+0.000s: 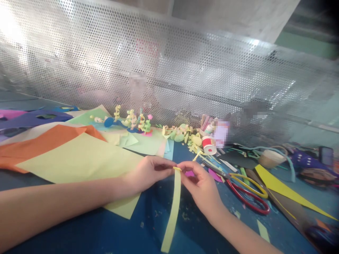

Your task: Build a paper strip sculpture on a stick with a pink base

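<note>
Between my two hands hangs a long pale yellow-green paper strip [173, 211], its top end folded or rolled over at the fingertips. My left hand [153, 169] pinches that top end from the left. From the right, my right hand [201, 183] grips the same end between thumb and fingers. The strip's lower end dangles down over the blue table. Under my left wrist lies a large pale yellow paper sheet [84, 158]. Scissors [249, 194] with red and yellow handles rest to the right of my right hand.
Orange paper [53, 141] lies at the left. Small curled paper figures [132, 120] stand at the back, beside a red and white spool [209, 145]. Paper scraps and a yellow paper piece [291, 194] are on the right. A perforated metal screen [106, 56] rises behind.
</note>
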A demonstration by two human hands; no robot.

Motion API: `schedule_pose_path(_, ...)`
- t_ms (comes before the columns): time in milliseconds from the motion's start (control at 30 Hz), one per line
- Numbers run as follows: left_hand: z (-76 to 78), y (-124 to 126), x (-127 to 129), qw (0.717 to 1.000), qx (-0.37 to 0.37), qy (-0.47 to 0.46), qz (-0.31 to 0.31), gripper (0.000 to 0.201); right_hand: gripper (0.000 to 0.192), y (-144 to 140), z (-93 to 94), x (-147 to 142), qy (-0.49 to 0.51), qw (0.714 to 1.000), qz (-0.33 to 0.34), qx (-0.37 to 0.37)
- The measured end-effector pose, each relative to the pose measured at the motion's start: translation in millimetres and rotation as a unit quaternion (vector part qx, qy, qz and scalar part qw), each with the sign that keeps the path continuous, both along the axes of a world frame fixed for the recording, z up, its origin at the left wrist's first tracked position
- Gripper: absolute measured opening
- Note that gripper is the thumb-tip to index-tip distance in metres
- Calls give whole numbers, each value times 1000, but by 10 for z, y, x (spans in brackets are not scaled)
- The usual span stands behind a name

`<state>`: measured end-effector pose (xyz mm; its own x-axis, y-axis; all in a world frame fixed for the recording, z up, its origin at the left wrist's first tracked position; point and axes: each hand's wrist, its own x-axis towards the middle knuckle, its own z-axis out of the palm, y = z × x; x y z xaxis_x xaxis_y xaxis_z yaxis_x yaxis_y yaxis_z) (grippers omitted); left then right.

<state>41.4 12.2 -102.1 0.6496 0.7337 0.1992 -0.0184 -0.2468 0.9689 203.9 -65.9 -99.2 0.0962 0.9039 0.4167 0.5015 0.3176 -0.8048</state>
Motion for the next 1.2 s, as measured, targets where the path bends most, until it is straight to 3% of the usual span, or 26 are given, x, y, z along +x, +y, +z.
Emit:
schedule_pose_path(333,68,-33,-13,999,54,-3,7,11,9,11,-30,-1,-22,1000,1,18)
schedule_pose_path(833,60,-19,-24,999,-23,-29,-32,18,12,25,-20,-14,36,999,19,-5)
schedule_pose_path(1000,25,23,-22,996,-57,-55,-41,14,14,15,4,-22,5,999,45,-7)
schedule_pose_path(1200,12,49,-12,997,-40,-59,-42,15,8,12,-1,-32,-2,999,50,13)
